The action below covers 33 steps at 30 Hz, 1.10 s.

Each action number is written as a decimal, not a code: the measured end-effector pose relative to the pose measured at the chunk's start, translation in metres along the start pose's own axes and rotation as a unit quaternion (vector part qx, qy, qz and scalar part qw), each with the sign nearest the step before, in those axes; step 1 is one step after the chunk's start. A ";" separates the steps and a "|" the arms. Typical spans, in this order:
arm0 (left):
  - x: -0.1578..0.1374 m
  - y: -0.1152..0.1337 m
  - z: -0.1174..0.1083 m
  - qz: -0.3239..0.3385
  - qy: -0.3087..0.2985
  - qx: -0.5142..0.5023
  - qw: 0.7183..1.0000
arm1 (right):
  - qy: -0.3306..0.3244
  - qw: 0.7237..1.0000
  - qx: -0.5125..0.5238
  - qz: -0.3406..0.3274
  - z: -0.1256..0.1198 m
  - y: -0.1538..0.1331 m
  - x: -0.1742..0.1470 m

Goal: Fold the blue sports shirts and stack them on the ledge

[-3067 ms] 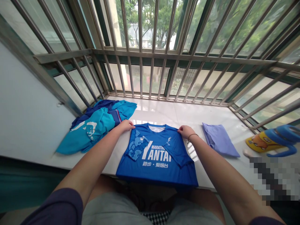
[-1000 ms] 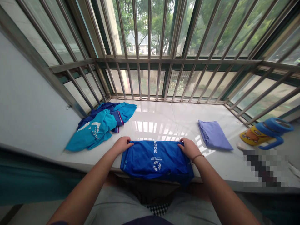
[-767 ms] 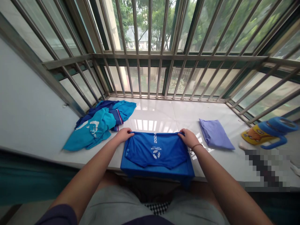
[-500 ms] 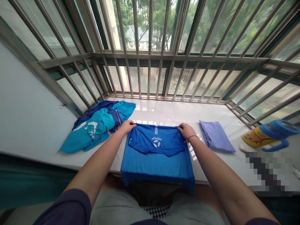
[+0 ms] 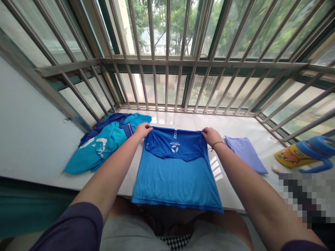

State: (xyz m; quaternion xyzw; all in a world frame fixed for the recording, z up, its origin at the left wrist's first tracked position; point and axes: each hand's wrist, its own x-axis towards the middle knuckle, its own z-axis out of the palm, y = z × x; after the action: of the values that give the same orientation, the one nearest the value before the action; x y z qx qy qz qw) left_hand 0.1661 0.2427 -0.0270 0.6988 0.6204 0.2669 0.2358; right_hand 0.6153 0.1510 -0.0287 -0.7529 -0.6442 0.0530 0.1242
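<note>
A blue T-shirt (image 5: 178, 181) with white print lies on the white sill, its far part folded over toward me and its near edge reaching the sill's front. My left hand (image 5: 142, 131) pinches the far left corner of the fold. At the far right corner, my right hand (image 5: 212, 136) grips the same folded edge between thumb and fingers. The fabric is stretched straight between both hands. Just beyond my left hand lies a heap of teal and navy clothes (image 5: 112, 143). A folded lavender garment (image 5: 246, 153) rests to the right of my right hand.
Metal window bars (image 5: 167, 62) rise behind the white sill (image 5: 178, 118). On the right stands a yellow and blue bottle (image 5: 300, 153) with a handle, beside a small pale object (image 5: 278, 169). A blurred patch covers the lower right. A pale wall (image 5: 28, 115) borders the left.
Both hands have moved away from me, toward the window, drawing the shirt along. More of its lower layer now lies spread out on the sill.
</note>
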 end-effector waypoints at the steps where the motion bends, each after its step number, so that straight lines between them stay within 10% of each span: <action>1: 0.001 0.004 -0.006 0.007 0.007 -0.002 1.000 | 0.013 1.000 0.003 -0.007 -0.006 0.000 0.001; 9: -0.074 0.007 -0.034 0.122 0.046 -0.006 0.991 | 0.100 0.989 0.053 -0.098 -0.026 0.018 -0.057; 19: -0.218 -0.058 -0.003 0.185 -0.006 0.028 0.982 | 0.109 0.960 0.015 -0.258 0.000 0.037 -0.202; 33: -0.247 -0.076 0.009 0.177 -0.016 0.069 0.982 | 0.024 0.966 0.022 -0.255 0.028 0.042 -0.236</action>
State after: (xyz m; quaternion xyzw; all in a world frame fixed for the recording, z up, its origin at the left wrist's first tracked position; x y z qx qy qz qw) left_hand 0.0942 0.0069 -0.1031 0.8161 0.5001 0.2500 0.1460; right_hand 0.6105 -0.0836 -0.0852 -0.5619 -0.8104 0.0159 0.1655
